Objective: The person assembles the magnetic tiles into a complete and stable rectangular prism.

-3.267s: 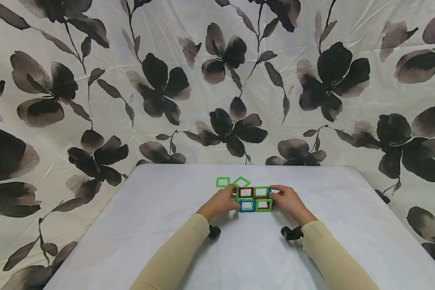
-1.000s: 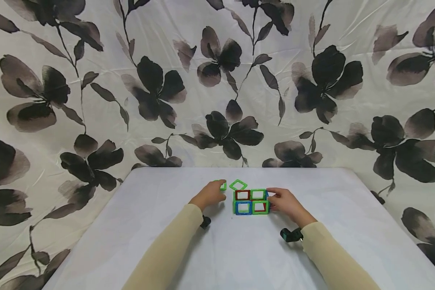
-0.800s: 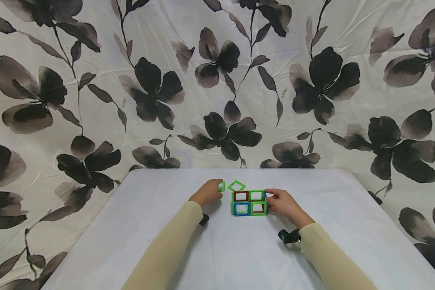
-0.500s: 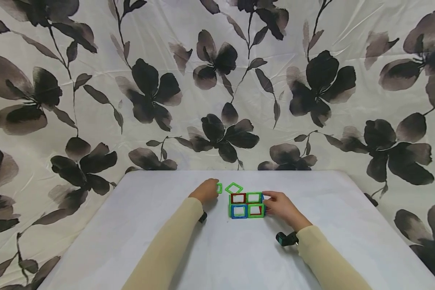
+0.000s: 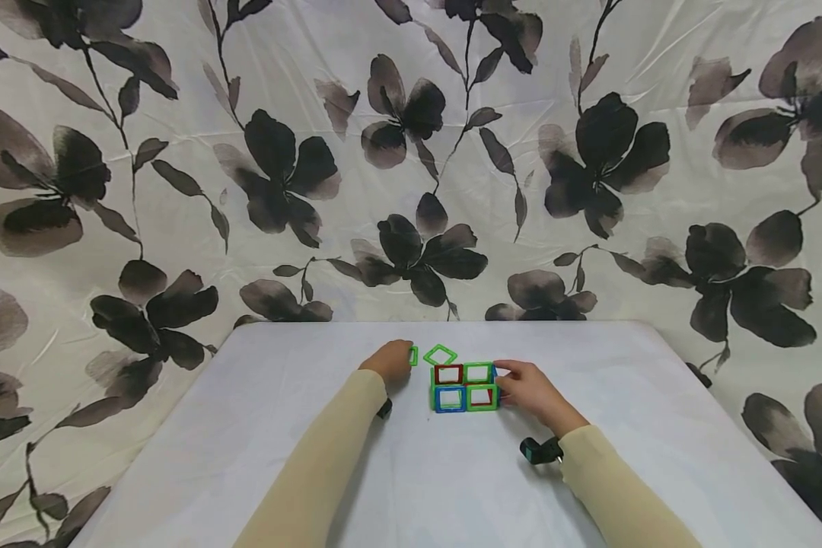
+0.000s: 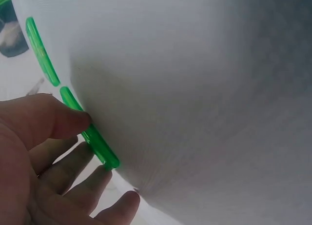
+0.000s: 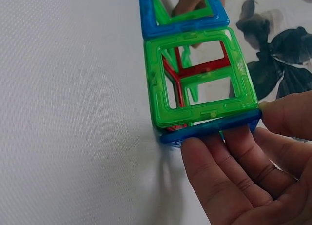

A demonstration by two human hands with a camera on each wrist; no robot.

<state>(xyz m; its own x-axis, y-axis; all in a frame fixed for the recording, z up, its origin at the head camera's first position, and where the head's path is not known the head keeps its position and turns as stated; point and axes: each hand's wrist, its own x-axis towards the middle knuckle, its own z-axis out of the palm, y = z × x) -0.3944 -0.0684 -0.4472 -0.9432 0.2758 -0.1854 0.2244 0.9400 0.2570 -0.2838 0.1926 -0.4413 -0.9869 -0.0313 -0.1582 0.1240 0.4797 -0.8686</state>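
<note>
Two-by-two window-like faces in red, green and blue form a box of magnetic tiles (image 5: 465,386) at the table's middle. My right hand (image 5: 530,390) holds its right end; in the right wrist view the thumb and fingers grip the blue end tile (image 7: 209,128), beside a green tile (image 7: 155,88). Left of the box, my left hand (image 5: 389,362) pinches a loose green square tile (image 6: 101,148), with the thumb on one side and fingers on the other. The hand covers part of that tile. A second green tile (image 6: 43,54), turned like a diamond, lies just beyond.
A white-covered table (image 5: 452,479) reaches back to a hanging floral cloth (image 5: 418,152). Dark wrist cameras (image 5: 541,450) sit below both hands. The box stands in front of the diamond-turned tile.
My left hand has left the box's left side and moved left to the loose green square tile, which it now pinches. My right hand stays at the right end. The head view has shifted slightly.
</note>
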